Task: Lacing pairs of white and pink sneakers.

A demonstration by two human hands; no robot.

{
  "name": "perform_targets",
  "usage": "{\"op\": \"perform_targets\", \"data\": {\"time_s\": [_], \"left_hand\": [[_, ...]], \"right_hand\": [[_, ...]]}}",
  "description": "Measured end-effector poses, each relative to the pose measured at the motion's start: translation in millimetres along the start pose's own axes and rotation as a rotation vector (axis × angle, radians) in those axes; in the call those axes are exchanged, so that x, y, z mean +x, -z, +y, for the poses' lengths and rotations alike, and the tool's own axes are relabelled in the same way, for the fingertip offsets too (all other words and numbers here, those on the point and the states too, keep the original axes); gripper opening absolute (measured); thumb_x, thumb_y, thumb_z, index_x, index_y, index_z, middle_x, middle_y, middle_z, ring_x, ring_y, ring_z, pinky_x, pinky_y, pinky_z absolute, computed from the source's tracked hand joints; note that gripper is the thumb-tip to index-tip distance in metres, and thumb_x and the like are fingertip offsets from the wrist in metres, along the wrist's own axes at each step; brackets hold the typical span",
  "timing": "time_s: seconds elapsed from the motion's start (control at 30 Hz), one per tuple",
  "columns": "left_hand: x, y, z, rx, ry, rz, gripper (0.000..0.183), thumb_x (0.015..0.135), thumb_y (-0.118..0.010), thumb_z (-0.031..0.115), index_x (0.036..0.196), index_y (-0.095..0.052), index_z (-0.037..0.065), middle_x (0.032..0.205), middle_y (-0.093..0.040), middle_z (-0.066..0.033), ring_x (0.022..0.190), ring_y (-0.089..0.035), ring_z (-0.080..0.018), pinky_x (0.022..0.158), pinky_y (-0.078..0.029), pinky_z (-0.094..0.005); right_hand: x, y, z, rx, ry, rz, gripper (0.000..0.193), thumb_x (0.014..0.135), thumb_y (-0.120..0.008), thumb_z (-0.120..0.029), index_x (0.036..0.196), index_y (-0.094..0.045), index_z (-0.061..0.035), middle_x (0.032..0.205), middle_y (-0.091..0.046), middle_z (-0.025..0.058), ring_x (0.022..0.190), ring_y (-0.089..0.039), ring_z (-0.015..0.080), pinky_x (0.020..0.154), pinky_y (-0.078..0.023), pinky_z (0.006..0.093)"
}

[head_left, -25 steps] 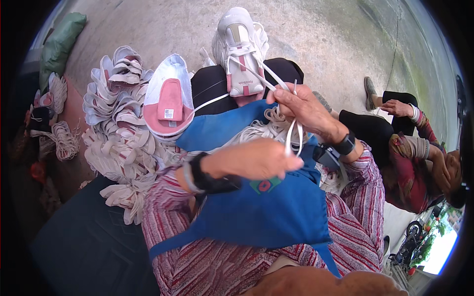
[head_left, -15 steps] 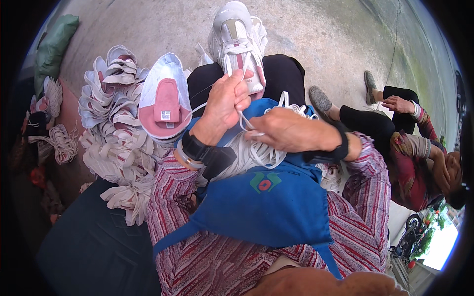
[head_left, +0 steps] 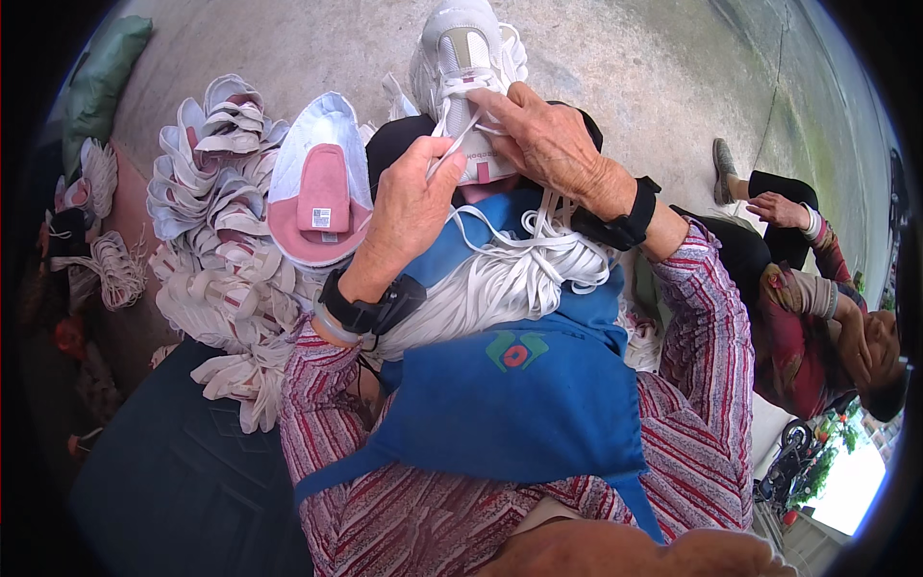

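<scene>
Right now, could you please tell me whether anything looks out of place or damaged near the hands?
Nothing stands out as damaged or spilled. Only the bundle of white laces looks untidy: it lies across the blue apron, with loose loops straggling out near the right hand.

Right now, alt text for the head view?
The left hand pinches a white lace on a white sneaker upper, the right hand over its laced front. Bundled white shoelaces lie on the blue apron; heaped uppers sit left, another person right.
</scene>
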State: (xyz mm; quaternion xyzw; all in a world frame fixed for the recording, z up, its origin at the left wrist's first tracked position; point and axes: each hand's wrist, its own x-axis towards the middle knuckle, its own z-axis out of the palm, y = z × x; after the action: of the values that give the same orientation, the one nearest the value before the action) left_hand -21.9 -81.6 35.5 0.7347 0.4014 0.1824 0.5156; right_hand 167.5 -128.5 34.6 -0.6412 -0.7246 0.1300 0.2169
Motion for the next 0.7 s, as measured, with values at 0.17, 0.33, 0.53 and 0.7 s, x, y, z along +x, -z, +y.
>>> {"op": "perform_targets", "data": {"time_s": [0.17,0.33,0.53,0.7], "left_hand": [[1.2,3.4,9.5,-0.152,-0.035,-0.016,0.027,0.094,-0.047,0.022,0.082,-0.055,-0.001,0.07,-0.05,-0.0002,0.066,-0.042,-0.0068,0.061,-0.037,-0.0221],[-5.6,8.5,10.7,-0.14,-0.003,-0.116,0.028,0.095,-0.047,0.022,0.078,-0.054,0.001,0.067,-0.047,0.0003,0.064,-0.039,-0.0062,0.057,-0.035,-0.0225],[-23.0,1.8,15.0,-0.168,-0.01,-0.278,0.031,0.093,-0.048,0.022,0.071,-0.048,0.0,0.062,-0.042,-0.0001,0.06,-0.036,-0.0071,0.053,-0.033,-0.0251],[-22.2,-25.0,24.9,-0.17,-0.146,-0.274,0.032,0.091,-0.049,0.022,0.068,-0.045,0.0,0.057,-0.045,-0.0212,0.05,-0.046,-0.0375,0.046,-0.036,-0.0416]], "right_hand": [[8.8,1.0,-8.8,-0.169,0.043,-0.063,0.048,0.076,-0.06,-0.013,0.123,-0.048,-0.0191,0.083,-0.052,0.0106,0.06,-0.059,0.0287,0.05,-0.05,0.037],[8.2,-4.5,-6.2,-0.243,0.102,-0.02,0.047,0.077,-0.06,-0.015,0.123,-0.048,-0.0167,0.079,-0.052,0.0097,0.055,-0.059,0.0271,0.047,-0.049,0.0364],[-6.6,3.9,4.0,-0.232,0.011,-0.015,0.042,0.084,-0.057,-0.016,0.124,-0.047,-0.0145,0.077,-0.052,0.009,0.059,-0.058,0.0273,0.049,-0.048,0.0372],[-17.3,28.2,-1.5,-0.037,-0.039,0.08,0.029,0.086,-0.053,-0.023,0.11,-0.053,-0.0079,0.073,-0.056,0.0102,0.065,-0.061,0.0256,0.056,-0.049,0.0356]]}}
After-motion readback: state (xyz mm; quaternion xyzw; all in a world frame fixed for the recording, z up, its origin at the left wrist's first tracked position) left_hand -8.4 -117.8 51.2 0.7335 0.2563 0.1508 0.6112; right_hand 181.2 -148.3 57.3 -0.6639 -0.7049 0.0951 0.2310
